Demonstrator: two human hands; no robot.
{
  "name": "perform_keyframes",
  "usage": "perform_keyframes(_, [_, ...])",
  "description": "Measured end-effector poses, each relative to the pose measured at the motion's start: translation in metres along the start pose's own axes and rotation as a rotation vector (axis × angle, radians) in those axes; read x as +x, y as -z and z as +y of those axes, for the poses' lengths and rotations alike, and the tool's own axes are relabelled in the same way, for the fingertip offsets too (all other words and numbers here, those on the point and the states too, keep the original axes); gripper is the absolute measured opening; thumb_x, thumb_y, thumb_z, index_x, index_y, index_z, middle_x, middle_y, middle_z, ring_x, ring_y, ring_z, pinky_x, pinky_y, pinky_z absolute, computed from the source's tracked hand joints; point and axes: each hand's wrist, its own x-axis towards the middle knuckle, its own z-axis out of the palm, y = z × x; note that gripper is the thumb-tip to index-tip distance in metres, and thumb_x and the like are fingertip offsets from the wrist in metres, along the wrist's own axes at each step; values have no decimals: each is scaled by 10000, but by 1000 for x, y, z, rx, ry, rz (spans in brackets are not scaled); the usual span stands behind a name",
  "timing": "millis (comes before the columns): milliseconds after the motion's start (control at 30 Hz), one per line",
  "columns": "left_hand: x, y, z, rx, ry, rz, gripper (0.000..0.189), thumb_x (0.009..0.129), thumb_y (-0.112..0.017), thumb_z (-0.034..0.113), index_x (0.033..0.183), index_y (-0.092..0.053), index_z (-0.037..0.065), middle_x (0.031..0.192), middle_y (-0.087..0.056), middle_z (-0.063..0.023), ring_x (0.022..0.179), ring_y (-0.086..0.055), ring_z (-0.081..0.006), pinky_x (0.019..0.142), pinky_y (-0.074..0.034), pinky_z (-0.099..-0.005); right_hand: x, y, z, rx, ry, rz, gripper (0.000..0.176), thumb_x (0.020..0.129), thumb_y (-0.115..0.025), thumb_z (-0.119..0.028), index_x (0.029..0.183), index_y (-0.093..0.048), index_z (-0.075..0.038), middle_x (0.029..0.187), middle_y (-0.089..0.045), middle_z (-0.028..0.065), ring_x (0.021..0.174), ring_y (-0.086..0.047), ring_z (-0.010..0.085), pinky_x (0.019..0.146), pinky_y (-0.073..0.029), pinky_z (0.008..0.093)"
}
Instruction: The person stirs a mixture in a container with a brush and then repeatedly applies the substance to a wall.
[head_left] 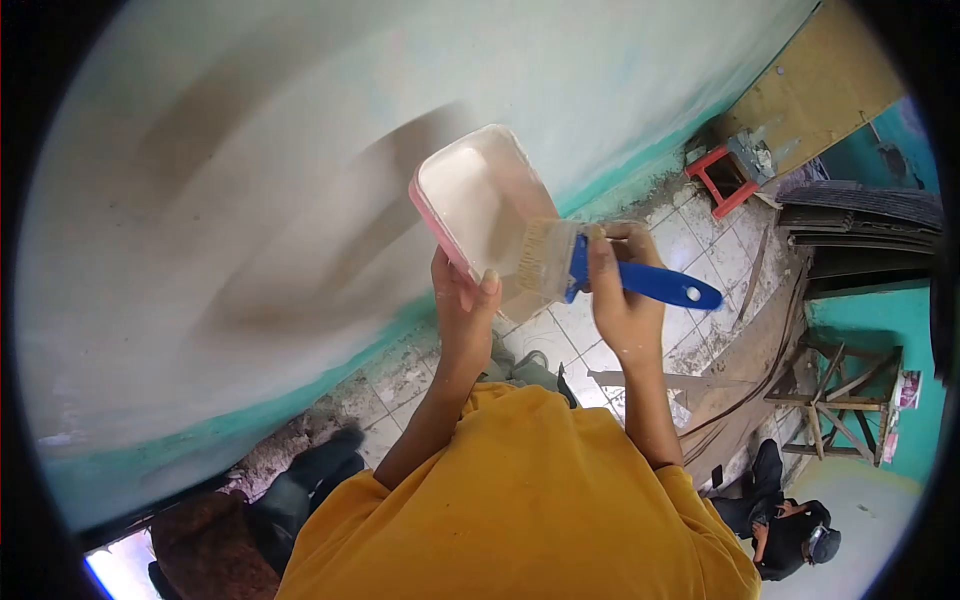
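My left hand (pixel 468 310) grips the near edge of a pink tray (pixel 440 225) with white paint coating its inside, thumb over the rim. The tray is tilted, its open side facing me. In my right hand (pixel 625 290) is a wide paintbrush (pixel 655 283) with a blue handle, fingers wrapped where the handle meets the head. Its pale, paint-coated bristles (pixel 540 258) overlap the tray's right side in this view. White specks show on my right wrist.
A white wall (pixel 280 150) with a teal lower band rises on the left. On the tiled floor (pixel 680 245) stand a red stool (pixel 722 180) and a wooden trestle (pixel 840 400). Dark corrugated sheets (pixel 860 215) are stacked at right. A person (pixel 790 530) in black sits lower right.
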Motion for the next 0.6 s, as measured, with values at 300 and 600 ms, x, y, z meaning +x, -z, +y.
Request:
perform_keyframes(300, [-27, -20, -12, -2, -58, 32, 816, 912, -694, 270, 1499, -185, 18, 1471, -357, -109, 1382, -338, -206, 1144, -281, -384, -8, 2, 8, -279, 7, -41, 215, 946, -594, -204, 922, -599, 10, 608, -639, 124, 535, -646, 201, 509, -467, 312])
perform_keyframes(600, [-38, -24, -13, 33, -70, 130, 851, 886, -720, 329, 1474, -197, 4, 1379, -416, -121, 1287, -424, -197, 1058, -369, -348, -12, 7, 6, -230, 20, -62, 190, 952, -594, -178, 903, -606, 4, 595, -637, 105, 521, -625, 154, 501, -453, 296])
